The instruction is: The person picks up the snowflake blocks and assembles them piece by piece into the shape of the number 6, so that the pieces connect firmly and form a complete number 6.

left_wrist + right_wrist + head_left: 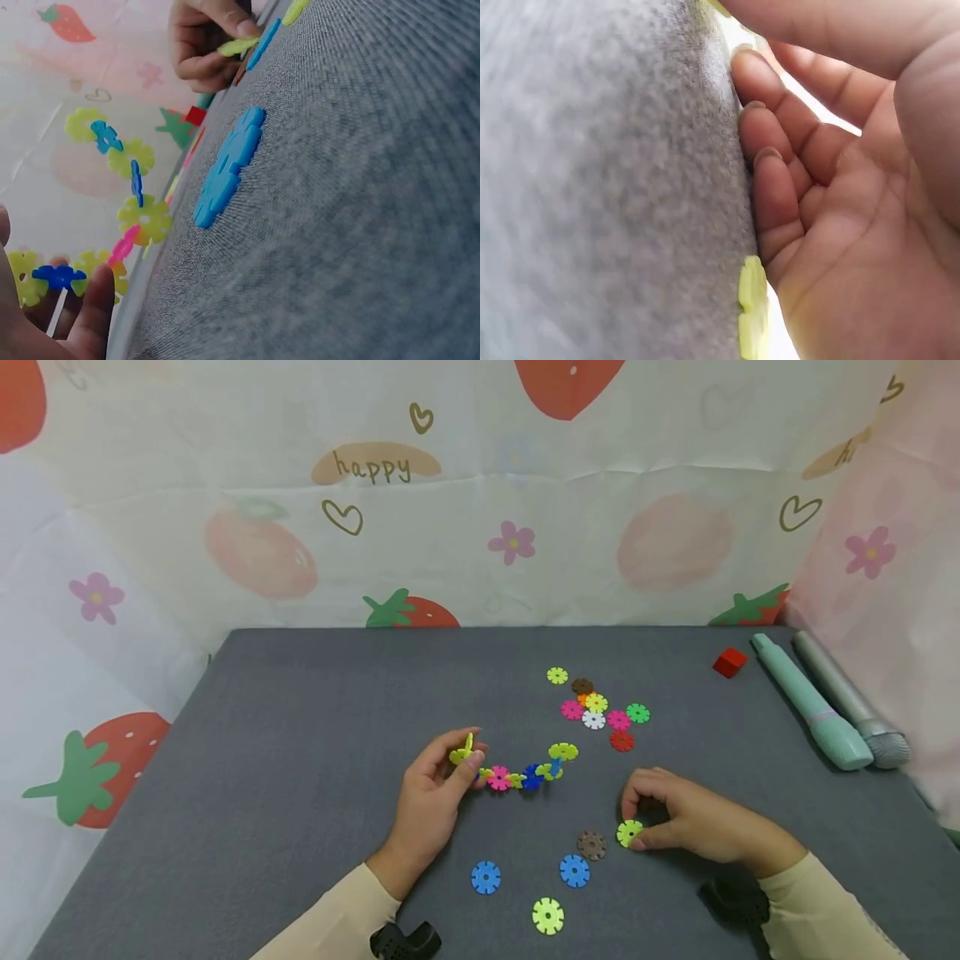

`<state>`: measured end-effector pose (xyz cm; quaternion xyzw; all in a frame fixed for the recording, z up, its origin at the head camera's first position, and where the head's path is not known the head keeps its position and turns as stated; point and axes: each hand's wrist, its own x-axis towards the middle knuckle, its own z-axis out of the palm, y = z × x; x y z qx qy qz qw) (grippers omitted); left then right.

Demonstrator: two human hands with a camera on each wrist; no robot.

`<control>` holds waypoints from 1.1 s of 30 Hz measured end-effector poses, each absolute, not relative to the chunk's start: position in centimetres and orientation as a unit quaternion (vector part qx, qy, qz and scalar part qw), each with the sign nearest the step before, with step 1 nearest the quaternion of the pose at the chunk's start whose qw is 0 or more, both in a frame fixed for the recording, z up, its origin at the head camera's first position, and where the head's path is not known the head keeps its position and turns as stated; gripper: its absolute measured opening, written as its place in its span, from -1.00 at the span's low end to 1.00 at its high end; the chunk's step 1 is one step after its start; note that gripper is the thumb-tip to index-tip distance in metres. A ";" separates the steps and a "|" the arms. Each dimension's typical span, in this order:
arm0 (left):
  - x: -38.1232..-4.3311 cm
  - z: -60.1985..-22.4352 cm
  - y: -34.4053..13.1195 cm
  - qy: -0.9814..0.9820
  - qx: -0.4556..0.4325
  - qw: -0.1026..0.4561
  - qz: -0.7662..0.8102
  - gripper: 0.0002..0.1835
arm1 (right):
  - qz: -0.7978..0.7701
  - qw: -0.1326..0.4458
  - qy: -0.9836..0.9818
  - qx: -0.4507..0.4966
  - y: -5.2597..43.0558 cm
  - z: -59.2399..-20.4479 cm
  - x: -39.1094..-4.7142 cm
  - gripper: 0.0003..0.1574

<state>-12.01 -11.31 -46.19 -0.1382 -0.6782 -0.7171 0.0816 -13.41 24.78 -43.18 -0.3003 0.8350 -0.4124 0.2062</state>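
My left hand [431, 797] grips one end of a chain of interlocked notched plastic discs [498, 778], yellow-green, pink and blue. The chain stretches to the right, and in the left wrist view its discs [145, 219] stand at angles to one another. Between thumb and finger, my right hand [701, 820] pinches a loose yellow-green disc [629, 833] low over the table. Beside it lie a brown disc [591, 845] and a blue disc [574, 871]. Another blue disc [486, 877] and a yellow-green disc [547, 916] are nearer the front.
A loose group of coloured discs, with a white disc [593, 719] among them, lies farther back on the grey table [300, 718]. To the far right are a red cube [730, 662], a mint-green microphone [813, 702] and a silver microphone [851, 697].
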 end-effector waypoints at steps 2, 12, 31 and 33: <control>-12.0 -46.2 -11.4 -0.683 -0.141 0.083 -0.712 -0.61 | -0.438 0.207 0.828 -0.283 24.7 -43.3 -13.4 -0.78; -11.7 -46.0 -11.4 -0.685 -0.156 0.088 -0.706 -0.62 | -0.495 0.138 0.835 -0.196 24.2 -43.2 -13.4 -0.95; -11.7 -46.1 -11.2 -0.658 -0.210 0.086 -0.718 -0.54 | -0.554 0.031 0.803 -0.216 19.5 -39.1 -13.2 -0.94; -11.7 -46.0 -11.2 -0.660 -0.209 0.085 -0.716 -0.54 | -0.560 0.029 0.796 -0.230 18.5 -38.8 -13.3 -0.93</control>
